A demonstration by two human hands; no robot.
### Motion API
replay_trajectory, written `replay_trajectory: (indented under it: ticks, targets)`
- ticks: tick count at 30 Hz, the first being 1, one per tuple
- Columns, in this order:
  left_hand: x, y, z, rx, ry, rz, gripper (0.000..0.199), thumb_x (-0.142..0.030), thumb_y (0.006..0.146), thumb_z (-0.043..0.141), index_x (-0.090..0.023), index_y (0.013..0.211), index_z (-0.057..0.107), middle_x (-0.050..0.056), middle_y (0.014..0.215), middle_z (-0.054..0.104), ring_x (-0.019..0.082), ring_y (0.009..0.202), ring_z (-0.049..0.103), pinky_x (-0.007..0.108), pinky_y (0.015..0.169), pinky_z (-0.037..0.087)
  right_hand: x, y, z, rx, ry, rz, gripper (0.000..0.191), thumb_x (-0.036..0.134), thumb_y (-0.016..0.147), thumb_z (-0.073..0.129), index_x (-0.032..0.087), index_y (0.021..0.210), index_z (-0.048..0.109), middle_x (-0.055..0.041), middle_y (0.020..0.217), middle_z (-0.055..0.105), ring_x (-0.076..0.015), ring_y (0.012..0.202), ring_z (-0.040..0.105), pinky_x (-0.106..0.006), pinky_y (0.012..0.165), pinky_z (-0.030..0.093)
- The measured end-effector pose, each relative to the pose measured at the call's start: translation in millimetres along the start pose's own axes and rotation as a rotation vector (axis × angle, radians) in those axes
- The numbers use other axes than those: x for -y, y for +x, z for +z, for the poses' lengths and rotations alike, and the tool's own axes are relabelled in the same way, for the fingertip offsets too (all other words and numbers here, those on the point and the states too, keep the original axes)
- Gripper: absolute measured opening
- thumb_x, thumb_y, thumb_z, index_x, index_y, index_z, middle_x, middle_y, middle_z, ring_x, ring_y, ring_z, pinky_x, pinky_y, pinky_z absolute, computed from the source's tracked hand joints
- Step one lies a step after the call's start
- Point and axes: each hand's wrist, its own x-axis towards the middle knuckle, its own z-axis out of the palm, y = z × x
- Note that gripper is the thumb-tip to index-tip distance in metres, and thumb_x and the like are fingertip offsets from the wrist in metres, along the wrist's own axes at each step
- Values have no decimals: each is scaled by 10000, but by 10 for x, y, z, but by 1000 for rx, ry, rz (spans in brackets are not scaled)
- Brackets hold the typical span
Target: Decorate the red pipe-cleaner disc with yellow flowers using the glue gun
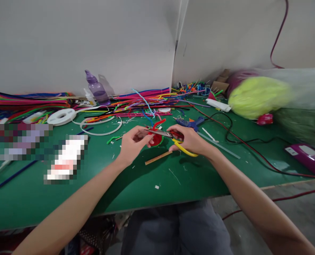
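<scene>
My left hand (135,143) is closed, its fingertips pinching a red pipe cleaner (160,124). One end of it sticks up and to the right above the fingers. In my right hand (187,139) are scissors with yellow handles (186,150), their blades lying across the red piece by my left fingertips. The exact gap between the blades is too small to tell. Just below the blades shows a round red shape edged in green (156,141), partly hidden by my fingers. A flat wooden stick (157,158) lies on the table under my right hand.
A blue glue gun (193,123) lies beyond my right hand, its cable running right. Heaped pipe cleaners (144,102), a purple bottle (97,90) and a white ribbon roll (62,117) line the back of the green table (136,191). Bagged yellow material (258,95) and a purple power strip (306,158) sit right.
</scene>
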Motion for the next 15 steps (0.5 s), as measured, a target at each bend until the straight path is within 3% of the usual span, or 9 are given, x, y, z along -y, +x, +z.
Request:
replay_trajectory:
  ticks: [8,12,15]
  targets:
    - [-28,-3,17,-10,60,-15,123,-254,796,701,-158,820,628,6,638,700,113,530,641,244,545,558,-10,-6,41,-1,-125,-100,496,555,770,715,158,1063,664,-18,771,612,-122,636,484,-234,604,389]
    - [-26,-7,18,-11,64,2,118,-255,799,700,-165,824,628,4,632,702,121,534,651,246,534,558,1,-49,67,-38,-264,-230,524,587,875,570,111,1066,680,-49,711,625,-145,617,527,-253,608,390]
    - [-25,-13,18,-14,79,19,110,-245,795,707,-171,827,632,-2,620,698,113,515,642,237,534,551,23,-78,85,-62,-303,-235,511,587,903,526,115,1002,693,-58,703,644,-148,614,554,-249,594,376]
